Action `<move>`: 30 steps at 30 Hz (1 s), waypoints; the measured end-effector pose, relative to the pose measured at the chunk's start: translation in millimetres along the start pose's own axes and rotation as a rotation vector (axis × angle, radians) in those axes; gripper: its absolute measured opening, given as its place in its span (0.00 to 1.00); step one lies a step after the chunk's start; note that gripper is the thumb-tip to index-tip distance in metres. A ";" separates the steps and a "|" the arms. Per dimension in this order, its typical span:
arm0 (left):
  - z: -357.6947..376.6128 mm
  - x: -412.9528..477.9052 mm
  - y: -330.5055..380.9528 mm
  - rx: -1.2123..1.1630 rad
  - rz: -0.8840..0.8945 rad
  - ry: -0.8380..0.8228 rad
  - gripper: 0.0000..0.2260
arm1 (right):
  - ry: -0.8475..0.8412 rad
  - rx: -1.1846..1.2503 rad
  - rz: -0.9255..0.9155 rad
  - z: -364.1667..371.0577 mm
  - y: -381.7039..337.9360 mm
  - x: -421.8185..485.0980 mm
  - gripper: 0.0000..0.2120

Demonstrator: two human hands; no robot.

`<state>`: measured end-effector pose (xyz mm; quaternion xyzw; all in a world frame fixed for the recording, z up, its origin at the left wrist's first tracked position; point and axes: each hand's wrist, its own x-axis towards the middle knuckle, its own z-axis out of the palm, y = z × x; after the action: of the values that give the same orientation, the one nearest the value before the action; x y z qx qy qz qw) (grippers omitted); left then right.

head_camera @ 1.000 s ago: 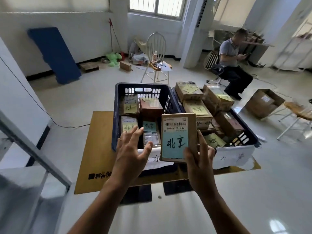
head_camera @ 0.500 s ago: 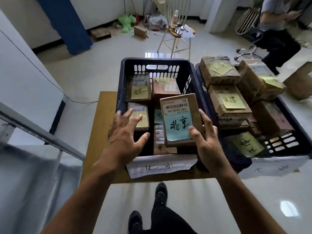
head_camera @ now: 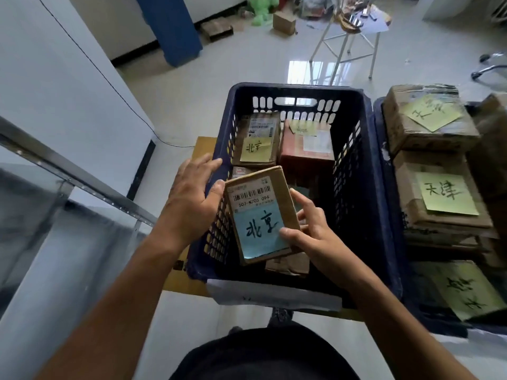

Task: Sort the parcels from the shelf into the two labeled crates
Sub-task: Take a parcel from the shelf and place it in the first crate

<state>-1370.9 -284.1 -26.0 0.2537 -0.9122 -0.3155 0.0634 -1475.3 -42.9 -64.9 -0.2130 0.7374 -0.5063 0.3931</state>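
Observation:
A small cardboard parcel (head_camera: 260, 212) with a barcode label and a blue note reading 北京 is held low inside the left dark blue crate (head_camera: 354, 171). My right hand (head_camera: 310, 231) grips its right and lower edge, thumb on the blue note. My left hand (head_camera: 192, 198) touches the parcel's top left corner with the thumb, its fingers spread over the crate's left wall. Other parcels lie in this crate, one with a yellow 北京 note (head_camera: 256, 148). The right crate (head_camera: 384, 165) is piled with parcels bearing yellow 天津 notes (head_camera: 444, 193).
A white paper label (head_camera: 274, 296) hangs on the left crate's front rim. Both crates stand on a yellow board (head_camera: 203, 146). A metal shelf rail (head_camera: 82, 182) runs along my left. A white chair (head_camera: 348, 42), a blue panel (head_camera: 172, 26) and boxes stand on the floor beyond.
The parcel has gone down and leftward into the left crate. My left hand has come against its corner, and my view has tilted further down and closer.

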 end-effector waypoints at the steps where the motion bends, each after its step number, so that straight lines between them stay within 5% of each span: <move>1: 0.5 1.7 0.1 -0.012 -0.005 0.013 0.25 | -0.035 -0.005 0.011 0.4 0.9 4.0 0.42; 7: 11.1 7.5 -9.2 -0.066 -0.057 0.040 0.20 | -0.342 -0.020 0.020 11.1 7.7 19.5 0.53; 15: 8.6 28.2 -18.4 -0.134 -0.024 -0.004 0.21 | -0.256 -0.201 -0.034 21.7 8.4 35.0 0.68; 20: 3.8 41.3 -26.7 -0.069 0.020 -0.129 0.26 | -0.170 -0.374 -0.063 27.9 8.2 31.9 0.67; 24: 3.6 37.2 -33.5 -0.034 0.056 -0.196 0.31 | -0.151 -0.332 -0.078 33.7 6.8 34.1 0.52; 30: 4.3 28.0 -34.5 -0.119 0.104 -0.179 0.31 | -0.147 -0.542 -0.072 43.6 3.9 26.6 0.58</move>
<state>-1381.7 -319.0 -51.6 0.1725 -0.9059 -0.3866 0.0130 -1456.3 -85.5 -86.0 -0.3727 0.8074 -0.2873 0.3559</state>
